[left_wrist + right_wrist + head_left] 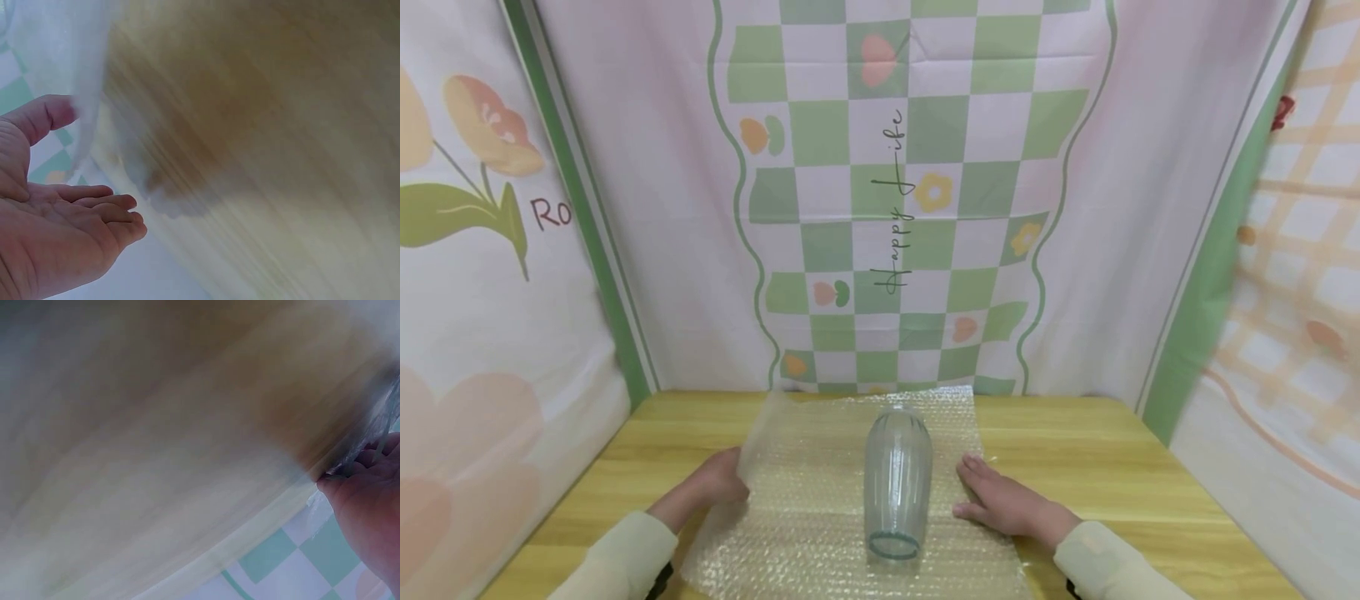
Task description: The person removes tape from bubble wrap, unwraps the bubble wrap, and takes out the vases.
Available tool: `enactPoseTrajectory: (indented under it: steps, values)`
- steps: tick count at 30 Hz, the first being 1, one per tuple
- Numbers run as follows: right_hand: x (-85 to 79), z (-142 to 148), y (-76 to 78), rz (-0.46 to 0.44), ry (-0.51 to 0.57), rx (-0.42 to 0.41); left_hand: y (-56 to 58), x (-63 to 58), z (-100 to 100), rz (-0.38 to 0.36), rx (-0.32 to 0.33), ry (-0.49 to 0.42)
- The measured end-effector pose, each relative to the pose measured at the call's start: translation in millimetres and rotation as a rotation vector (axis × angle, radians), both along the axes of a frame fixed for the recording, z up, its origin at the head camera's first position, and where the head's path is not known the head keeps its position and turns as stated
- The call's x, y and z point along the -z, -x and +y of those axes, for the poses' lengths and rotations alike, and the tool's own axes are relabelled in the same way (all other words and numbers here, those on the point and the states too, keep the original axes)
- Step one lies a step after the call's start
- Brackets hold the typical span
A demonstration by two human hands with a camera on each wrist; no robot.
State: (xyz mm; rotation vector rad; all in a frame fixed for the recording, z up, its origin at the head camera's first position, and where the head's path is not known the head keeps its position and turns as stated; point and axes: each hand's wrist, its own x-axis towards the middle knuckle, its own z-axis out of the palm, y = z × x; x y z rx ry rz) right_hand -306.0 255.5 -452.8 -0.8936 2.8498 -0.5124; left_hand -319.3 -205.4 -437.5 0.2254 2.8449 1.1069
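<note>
A clear ribbed glass vase (pixel 898 475) lies on its side on a sheet of bubble wrap (pixel 805 483), its ringed end toward me. My left hand (pixel 724 479) is at the sheet's left edge, which is raised a little. In the left wrist view, the edge passes between the thumb and the loosely extended fingers of the left hand (pixel 75 219). To the right of the vase, my right hand (pixel 1006 500) touches the sheet's right edge with fingers extended, apart from the glass. Only part of the right hand (pixel 369 500) shows in the right wrist view.
The sheet lies on a yellow wood-grain table (pixel 1097 467). A checkered fabric backdrop (pixel 895 192) hangs at the table's far edge. Patterned cloths hang on the left (pixel 482 350) and right (pixel 1285 333).
</note>
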Motion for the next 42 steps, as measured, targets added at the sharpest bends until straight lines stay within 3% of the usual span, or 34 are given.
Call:
enactPoseTrajectory:
  steps: [7,22,30,37,42]
  values:
    - [0.3,0.5,0.1,0.009,-0.001,0.000,1.9,4.2,-1.4,0.016,-0.009,-0.013]
    - [-0.6,-0.2,-0.4,-0.001,0.005,-0.001,2.2,3.6,-1.5,-0.012,-0.059,0.062]
    - [-0.4,-0.3,-0.7,0.003,0.006,0.002,0.2,3.9,1.4,0.000,-0.011,0.132]
    - [0.3,0.0,-0.6,0.007,0.005,0.004,-1.0,5.8,5.5,0.121,0.096,0.233]
    - [0.2,-0.1,-1.0,0.002,0.006,0.005,-3.9,7.9,6.3,0.080,0.133,0.202]
